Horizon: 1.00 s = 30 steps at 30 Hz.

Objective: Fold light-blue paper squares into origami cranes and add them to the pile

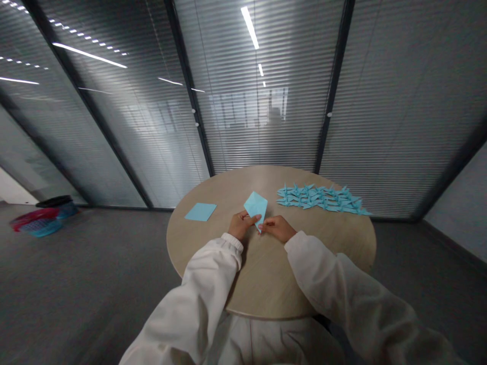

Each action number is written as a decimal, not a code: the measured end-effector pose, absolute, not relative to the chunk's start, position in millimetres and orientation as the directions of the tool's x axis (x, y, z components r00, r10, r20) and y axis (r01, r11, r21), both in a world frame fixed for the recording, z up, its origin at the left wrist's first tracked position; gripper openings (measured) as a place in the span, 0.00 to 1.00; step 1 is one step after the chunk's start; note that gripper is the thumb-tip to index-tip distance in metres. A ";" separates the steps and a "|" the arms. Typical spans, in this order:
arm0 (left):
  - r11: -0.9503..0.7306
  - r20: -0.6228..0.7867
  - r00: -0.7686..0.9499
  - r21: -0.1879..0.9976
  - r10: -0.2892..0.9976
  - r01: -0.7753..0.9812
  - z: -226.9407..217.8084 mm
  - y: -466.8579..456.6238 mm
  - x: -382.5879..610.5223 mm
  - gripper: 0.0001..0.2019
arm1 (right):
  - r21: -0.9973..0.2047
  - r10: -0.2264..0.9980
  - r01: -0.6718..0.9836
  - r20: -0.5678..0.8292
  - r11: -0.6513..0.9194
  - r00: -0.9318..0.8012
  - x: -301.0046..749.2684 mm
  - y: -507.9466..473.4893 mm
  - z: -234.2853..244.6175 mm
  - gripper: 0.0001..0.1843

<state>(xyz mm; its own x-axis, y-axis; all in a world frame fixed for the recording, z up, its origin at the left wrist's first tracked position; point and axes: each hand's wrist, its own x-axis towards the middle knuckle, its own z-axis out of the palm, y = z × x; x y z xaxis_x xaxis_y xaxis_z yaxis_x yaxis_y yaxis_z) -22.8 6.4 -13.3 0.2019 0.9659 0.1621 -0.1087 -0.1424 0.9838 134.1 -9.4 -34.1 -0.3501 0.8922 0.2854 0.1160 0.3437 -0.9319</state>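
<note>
A light-blue sheet of origami paper (256, 204), folded into a kite shape, is held above the middle of the table with its narrow tip toward me. My left hand (242, 223) grips its lower left side, thumb lying across the paper. At the narrow tip, the fingers of my right hand (277, 228) pinch the paper. Left of my hands lies a stack or sheet of flat blue square paper (200, 212); how many sheets cannot be told. Several folded blue paper cranes (321, 197) sit in rows at the right back of the table.
The round wooden table (274, 284) stands close to a glass wall with blinds (262, 147). On the grey carpet at far left are a red and blue basket (40, 223) and a dark-rimmed basket (61, 205).
</note>
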 end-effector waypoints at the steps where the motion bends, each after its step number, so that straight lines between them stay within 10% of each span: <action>1: -0.149 0.165 0.193 0.984 0.967 -0.099 -13.0 6.5 -23.0 0.19 | -0.934 0.891 0.104 0.286 0.341 -0.354 133.4 -9.6 -34.3 0.22; 30: -0.204 0.214 0.155 0.976 0.964 -0.078 -16.0 11.4 -26.1 0.19 | -0.878 0.860 0.216 0.319 0.426 -0.398 133.9 -7.1 -40.6 0.24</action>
